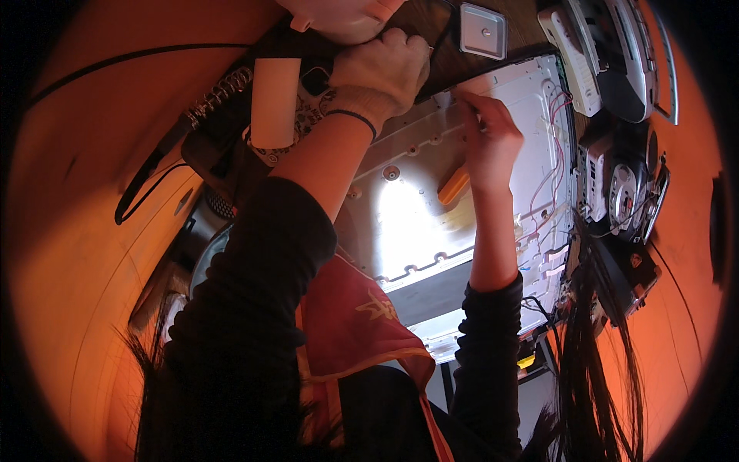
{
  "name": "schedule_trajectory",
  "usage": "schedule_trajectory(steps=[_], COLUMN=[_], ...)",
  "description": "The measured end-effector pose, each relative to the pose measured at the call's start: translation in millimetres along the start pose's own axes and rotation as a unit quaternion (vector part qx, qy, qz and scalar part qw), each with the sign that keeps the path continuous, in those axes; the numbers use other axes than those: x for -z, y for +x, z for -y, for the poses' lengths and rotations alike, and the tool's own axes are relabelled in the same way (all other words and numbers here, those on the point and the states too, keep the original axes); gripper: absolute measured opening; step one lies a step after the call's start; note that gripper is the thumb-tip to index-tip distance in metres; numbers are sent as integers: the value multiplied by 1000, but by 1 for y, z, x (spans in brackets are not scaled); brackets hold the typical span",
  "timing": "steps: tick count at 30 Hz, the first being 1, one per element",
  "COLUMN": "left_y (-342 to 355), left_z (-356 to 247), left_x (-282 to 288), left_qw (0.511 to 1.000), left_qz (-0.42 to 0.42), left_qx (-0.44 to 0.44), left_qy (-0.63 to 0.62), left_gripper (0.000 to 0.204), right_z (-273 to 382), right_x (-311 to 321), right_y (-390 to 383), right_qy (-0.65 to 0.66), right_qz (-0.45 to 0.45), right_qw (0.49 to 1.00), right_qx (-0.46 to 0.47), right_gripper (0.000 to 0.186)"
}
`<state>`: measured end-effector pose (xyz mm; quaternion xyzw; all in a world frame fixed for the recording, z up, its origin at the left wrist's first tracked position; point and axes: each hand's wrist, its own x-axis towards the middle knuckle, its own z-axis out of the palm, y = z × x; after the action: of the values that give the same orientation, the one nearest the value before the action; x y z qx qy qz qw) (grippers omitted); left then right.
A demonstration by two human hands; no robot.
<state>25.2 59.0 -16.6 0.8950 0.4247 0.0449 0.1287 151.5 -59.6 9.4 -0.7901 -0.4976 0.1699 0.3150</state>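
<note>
My left hand (379, 71) is curled at the upper middle, beside a pale, bulky item (346, 15); what it holds is hidden. My right hand (490, 142) is over a large white metal panel (546, 131), its fingers drawn together near the upper edge; their contents are too small to make out. A yellow object (454, 185) lies on the panel below that hand. Bright light falls on the panel's middle, among small round fittings (391, 174). Thin red wires (556, 185) run along the panel's right side.
A small silver tray (483, 31) sits at the top. A pale cylinder (275, 100) stands left of my left arm, near a coiled cord (219, 96). Electronic devices (623, 192) and casings (627, 69) crowd the right side. Orange surfaces (77, 231) border the work area.
</note>
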Motion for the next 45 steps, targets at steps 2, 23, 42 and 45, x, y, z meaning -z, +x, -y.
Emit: schedule_trajectory(steps=[2,23,42,45], left_y=[0,5,3,3], left_z=[0,-3,-2,-1], left_x=[-1,8,4,4], left_qw=[1000,996,999,999], left_qz=[-5,85,39,42], left_qx=[0,27,15,15], left_qy=[3,6,16,6], left_gripper=[15,22,23,24], right_z=[1,5,5,7], right_x=[3,-10,-15,-6], right_y=[-4,-2,-3,-5], right_qy=[85,57,-69,-42], right_qz=[-15,-38,-33,-48], right_qw=[990,996,997,998], right_qx=[-110,-58,-8,-20], right_gripper=[17,10,21,26])
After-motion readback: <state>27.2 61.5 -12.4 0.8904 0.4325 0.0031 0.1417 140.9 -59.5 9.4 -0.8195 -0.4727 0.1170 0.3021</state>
